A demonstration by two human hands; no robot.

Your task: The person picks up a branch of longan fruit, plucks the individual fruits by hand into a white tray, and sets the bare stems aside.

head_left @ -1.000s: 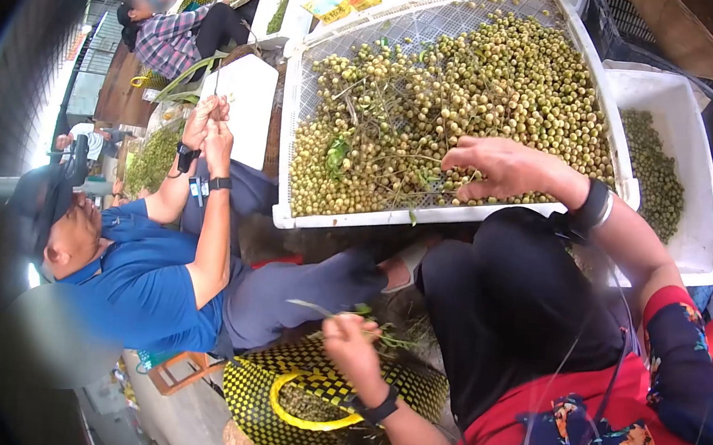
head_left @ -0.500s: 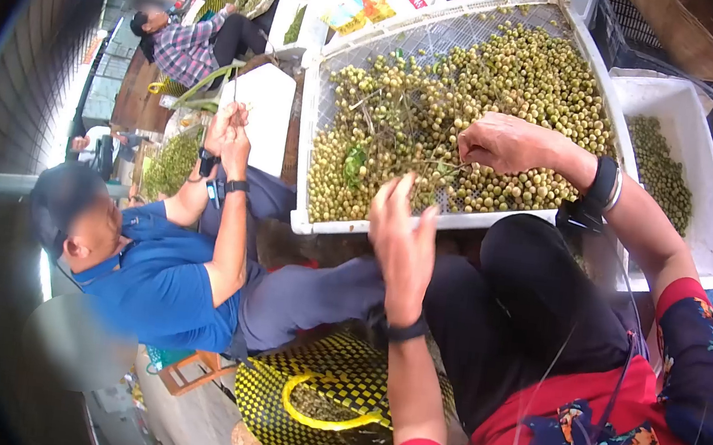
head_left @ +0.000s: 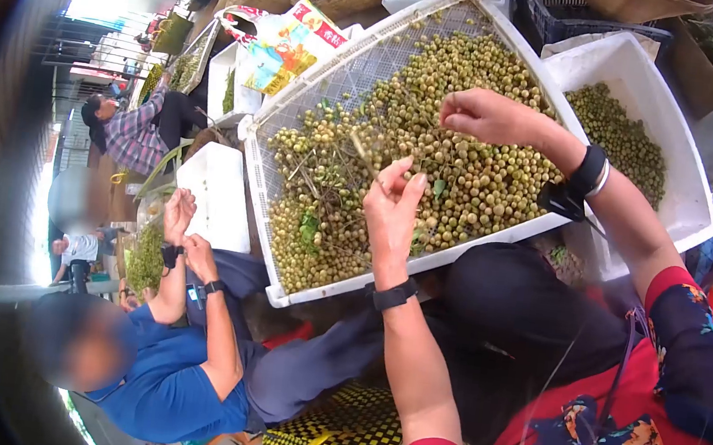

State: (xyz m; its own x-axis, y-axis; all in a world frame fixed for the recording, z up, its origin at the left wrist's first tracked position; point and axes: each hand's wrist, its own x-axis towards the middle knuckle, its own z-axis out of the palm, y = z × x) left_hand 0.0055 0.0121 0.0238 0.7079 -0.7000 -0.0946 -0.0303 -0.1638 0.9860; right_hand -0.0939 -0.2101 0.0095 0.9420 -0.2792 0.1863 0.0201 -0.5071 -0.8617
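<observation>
Small round yellow-green fruits (head_left: 476, 179) lie spread in a white mesh crate (head_left: 313, 292), with thin stems (head_left: 314, 174) and a few green leaves among them. Over the near side of the crate is my left hand (head_left: 389, 217), fingers bent toward the thumb. A thin, blurred stem (head_left: 360, 146) seems to run from its fingertips. My right hand (head_left: 496, 118) hovers above the fruits farther right, its fingers closed in a pinch; whatever they hold is hidden.
A white foam box (head_left: 655, 72) with smaller green fruits stands right of the crate. A printed bag (head_left: 293, 48) lies beyond it. On the left sits a person in blue (head_left: 171, 386), near a white box (head_left: 217, 198). A black-and-yellow woven basket (head_left: 341, 432) stands below.
My left hand has moved up over the crate, and its spread fingers have drawn in. My right hand stays pinched. The view has turned, so the crate appears lower and farther left.
</observation>
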